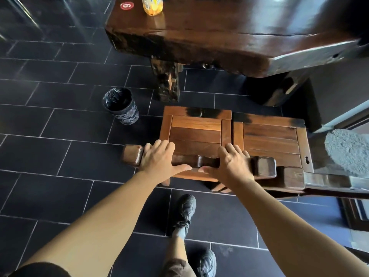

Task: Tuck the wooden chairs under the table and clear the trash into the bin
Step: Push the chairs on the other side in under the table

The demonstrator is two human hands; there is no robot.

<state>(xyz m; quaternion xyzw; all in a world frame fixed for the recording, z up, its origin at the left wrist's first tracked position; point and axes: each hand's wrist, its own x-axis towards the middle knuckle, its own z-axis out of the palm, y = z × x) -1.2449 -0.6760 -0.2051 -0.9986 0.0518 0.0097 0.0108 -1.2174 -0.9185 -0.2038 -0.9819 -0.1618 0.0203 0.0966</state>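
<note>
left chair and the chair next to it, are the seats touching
Touching, or nearly: the head view shows the left chair seat edge flush against the right chair seat, with only a thin seam between them.

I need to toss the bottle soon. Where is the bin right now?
In the head view the bin stands on the tiled floor left of the table leg, beyond the left hand.

Both hands, left grip (159,156) and right grip (231,162), rest on the top rail of a brown slatted wooden chair (196,134) just before the dark wooden tabletop (229,33); a black-lined bin (120,105) stands left of the chair.
</note>
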